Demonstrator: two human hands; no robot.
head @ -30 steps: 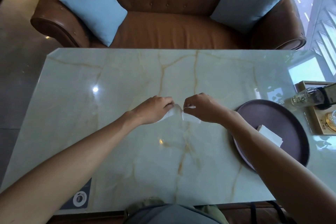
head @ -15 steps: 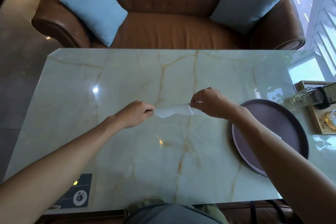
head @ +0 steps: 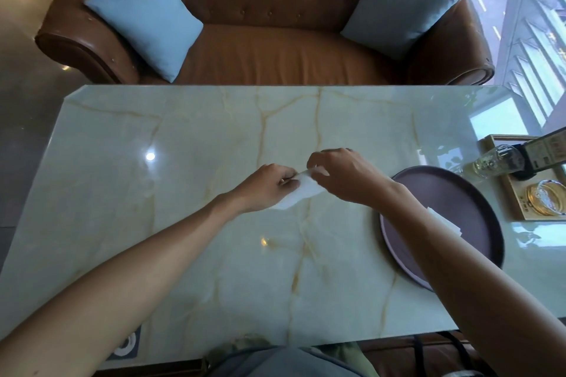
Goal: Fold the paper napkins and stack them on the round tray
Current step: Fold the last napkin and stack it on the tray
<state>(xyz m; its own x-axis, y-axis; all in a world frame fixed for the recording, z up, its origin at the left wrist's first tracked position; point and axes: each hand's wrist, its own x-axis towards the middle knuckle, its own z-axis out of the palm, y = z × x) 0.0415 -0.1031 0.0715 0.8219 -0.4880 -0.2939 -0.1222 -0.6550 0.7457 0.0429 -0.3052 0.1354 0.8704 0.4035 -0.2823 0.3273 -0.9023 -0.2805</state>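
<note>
Napkin point(head: 298, 194), white, held over the table point(head: 183, 223) mid-fold, just left of the tray point(head: 477, 208). The tray lies within the right arm's reach, apparently so each folded piece can be set down quickly; one folded napkin point(head: 447, 222) already lies on it, partly hidden by the forearm. Left hand point(head: 269, 187) and right hand point(head: 343, 176) both pinch the napkin's upper edge, fingers closed. The fold itself is hidden beneath the hands.

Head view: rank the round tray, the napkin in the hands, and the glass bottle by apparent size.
1. round tray, partly behind the right forearm
2. napkin, partly covered by the hands
3. glass bottle; close to the napkin, so that order is unsure
</note>
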